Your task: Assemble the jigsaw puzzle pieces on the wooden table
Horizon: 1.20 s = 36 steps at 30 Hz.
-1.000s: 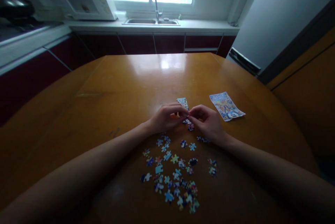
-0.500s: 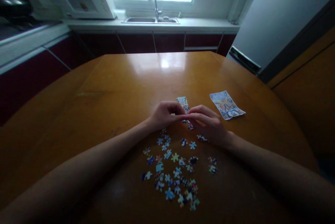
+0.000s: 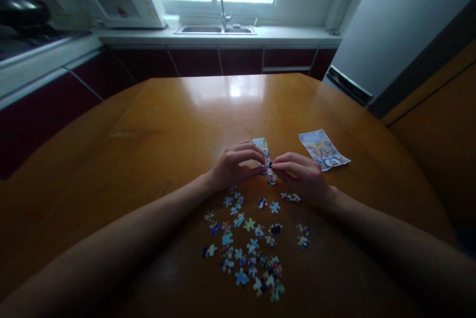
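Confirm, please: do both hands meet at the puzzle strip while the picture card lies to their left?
Not quite: the head view shows the picture card to their right. The left hand and right hand do meet at the puzzle strip.

Glossy, smooth wooden table (image 3: 178,125); printed cardboard puzzle pieces (image 3: 245,248); glossy paper leaflet (image 3: 323,148).

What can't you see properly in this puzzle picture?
Head view:
The joined strip: partly hidden behind the left hand and right hand.
The small piece at the right fingertips: too small and dim to tell its picture.
The printed sheet: words too small, blurred.
The loose pieces: pictures too small.
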Available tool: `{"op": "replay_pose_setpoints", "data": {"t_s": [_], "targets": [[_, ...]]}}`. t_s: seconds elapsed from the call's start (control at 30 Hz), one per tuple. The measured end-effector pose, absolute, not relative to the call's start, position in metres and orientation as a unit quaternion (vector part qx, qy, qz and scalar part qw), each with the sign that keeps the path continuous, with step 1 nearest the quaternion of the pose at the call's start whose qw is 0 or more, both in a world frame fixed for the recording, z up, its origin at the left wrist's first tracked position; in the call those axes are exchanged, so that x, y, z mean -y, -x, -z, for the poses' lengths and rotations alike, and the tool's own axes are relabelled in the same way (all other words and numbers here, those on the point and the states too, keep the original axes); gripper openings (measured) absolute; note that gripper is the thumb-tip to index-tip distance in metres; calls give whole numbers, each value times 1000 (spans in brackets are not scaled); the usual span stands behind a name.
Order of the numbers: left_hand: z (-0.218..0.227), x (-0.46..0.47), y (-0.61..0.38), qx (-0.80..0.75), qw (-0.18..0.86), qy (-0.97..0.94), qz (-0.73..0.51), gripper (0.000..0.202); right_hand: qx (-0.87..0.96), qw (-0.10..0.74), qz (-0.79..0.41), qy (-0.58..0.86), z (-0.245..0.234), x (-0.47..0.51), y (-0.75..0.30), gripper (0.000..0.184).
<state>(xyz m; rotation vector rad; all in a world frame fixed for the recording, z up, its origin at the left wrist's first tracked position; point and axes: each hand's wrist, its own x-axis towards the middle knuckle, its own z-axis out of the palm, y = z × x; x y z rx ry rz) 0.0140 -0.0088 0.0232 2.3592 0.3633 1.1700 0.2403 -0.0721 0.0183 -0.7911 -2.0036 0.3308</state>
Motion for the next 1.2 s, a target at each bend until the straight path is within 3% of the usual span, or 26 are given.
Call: {"op": "replay_pose_setpoints", "data": {"t_s": [0.17, 0.4, 0.73, 0.97, 1.2], "targets": [[-25, 8, -13, -99, 139, -886, -430, 2, 822, 464, -110, 311, -19, 72, -240, 11], [-24, 8, -12, -96, 108, -893, -426, 2, 829, 478, -85, 279, -17, 69, -239, 11], [-27, 4, -8, -45, 141, -924, -353, 5, 871, 382, -108, 289, -14, 65, -242, 12], [-22, -7, -2, -43, 184, -950, -248, 8, 908, 302, -1, 289, -14, 66, -241, 17], [-23, -11, 3, -70, 213, -947, -232, 12, 923, 229, 32, 307, -18, 69, -240, 23]]}}
